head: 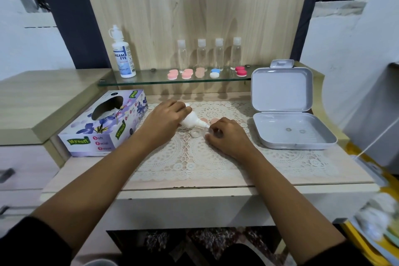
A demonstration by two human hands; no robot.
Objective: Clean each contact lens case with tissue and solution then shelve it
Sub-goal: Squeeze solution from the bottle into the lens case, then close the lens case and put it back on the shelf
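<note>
My left hand (167, 117) grips a small white solution bottle (193, 121), tipped with its nozzle pointing down to the right. The nozzle is over an open clear lens case (197, 133) on the lace mat (190, 157). My right hand (226, 136) rests on the mat beside the case, its fingers curled at the case's right end. Two peach caps (212, 121) lie just behind the hands. A purple tissue box (103, 125) stands at the left. Several closed lens cases (186, 74) in pink, peach, blue-white and red sit on the glass shelf (151, 82).
A large solution bottle (123, 54) stands at the shelf's left end. Several clear small bottles (201, 54) line the back of the shelf. An open grey box (285, 106) with two small lenses inside lies at the right of the mat.
</note>
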